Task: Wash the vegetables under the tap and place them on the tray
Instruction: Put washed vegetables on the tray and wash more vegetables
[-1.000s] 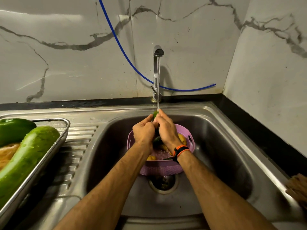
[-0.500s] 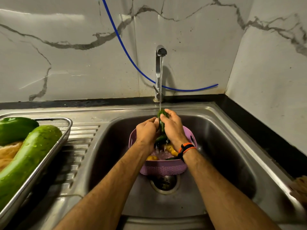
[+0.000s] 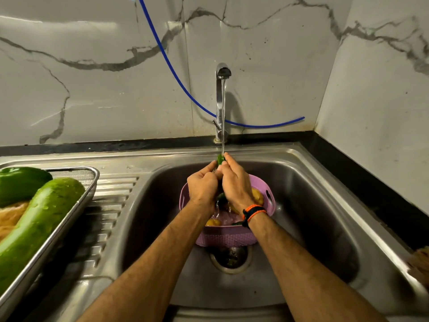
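Fingers [image 3: 228,162] of both hands are curled together round a slim green vegetable [image 3: 220,158], held under the tap [image 3: 222,73] stream above the purple basket [image 3: 226,238] in the sink [image 3: 313,205]. Being wet, it could slip from the left hand [image 3: 202,185] and right hand [image 3: 234,183] on its way to the tray [image 3: 89,194].
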A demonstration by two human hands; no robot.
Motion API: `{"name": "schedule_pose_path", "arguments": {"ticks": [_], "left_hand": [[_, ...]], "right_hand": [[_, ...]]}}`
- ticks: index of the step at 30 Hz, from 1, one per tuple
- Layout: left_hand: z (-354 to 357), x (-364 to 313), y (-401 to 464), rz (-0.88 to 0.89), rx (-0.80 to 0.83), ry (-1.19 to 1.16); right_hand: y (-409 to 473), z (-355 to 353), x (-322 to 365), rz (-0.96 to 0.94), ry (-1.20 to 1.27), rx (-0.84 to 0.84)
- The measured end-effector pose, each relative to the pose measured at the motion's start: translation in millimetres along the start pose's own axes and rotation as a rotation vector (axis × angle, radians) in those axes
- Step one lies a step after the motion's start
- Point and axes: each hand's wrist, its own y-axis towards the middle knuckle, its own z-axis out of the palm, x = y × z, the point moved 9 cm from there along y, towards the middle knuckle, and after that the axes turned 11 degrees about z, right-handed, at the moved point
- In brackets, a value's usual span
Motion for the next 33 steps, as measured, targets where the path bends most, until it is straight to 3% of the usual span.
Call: {"name": "schedule_pose_path", "arguments": {"ticks": [5,11,14,18,22,26,30,33], "left_hand": [[14,4,-10,-0.024,0.05,-0.013],[-5,4,1,0.016,-0.062,0.106],[0,7,-3,0.003,-0.055,0.09],[-13,2,4,0.02,-0.169,0.067],[-2,7,-2,-0.013,-0.08,0.049],[-11,0,4,-0.004,-0.171,0.051],[0,6,-5,-0.023,-0.083,0.033],[-7,1,1,-0.007,-0.158,0.04]], "right_hand": [[9,-5,0,0.031,0.084,0.011],[4,6,2,0.009,0.055,0.053],[6,1,4,0.015,0.075,0.03],[-4,14,7,-0.028,0.013,0.092],[4,3,8,-0.01,0.07,0.026],[-3,11,5,-0.043,0.037,0.057],[4,1,8,-0.017,0.069,-0.001],[-2,6,5,-0.039,0.041,0.039]]}}
